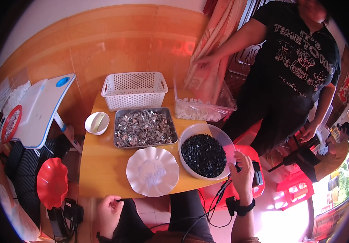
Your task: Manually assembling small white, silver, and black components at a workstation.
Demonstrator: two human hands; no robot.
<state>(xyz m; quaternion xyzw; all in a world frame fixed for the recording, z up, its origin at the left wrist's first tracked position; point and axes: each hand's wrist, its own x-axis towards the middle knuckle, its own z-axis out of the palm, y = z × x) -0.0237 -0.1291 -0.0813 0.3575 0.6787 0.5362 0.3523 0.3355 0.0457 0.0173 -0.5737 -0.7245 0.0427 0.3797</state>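
A round translucent plastic bowl (230, 141) full of small black pieces (203, 156) stands at the table's right front. My right hand (243, 174) is beside its right rim, fingers apart and slightly bent; whether they touch it is unclear. My left hand (111, 214) is low over my left thigh, just off the table's front edge, with fingers curled in; their inside is hidden. Between the hands, a scalloped white plate (136, 184) carries a little pile of pale lilac-white bits (155, 177). Behind it sits a metal tray (145, 145) of grey-brown, shiny pieces.
A white perforated basket (136, 99), a white bowl (89, 121) with a pale tool, and a clear bin (223, 97) stand on the yellow table (97, 170). Someone in black (288, 81) reaches over the bin. Cables (213, 214) hang near my right arm. Red dish (52, 182) at left.
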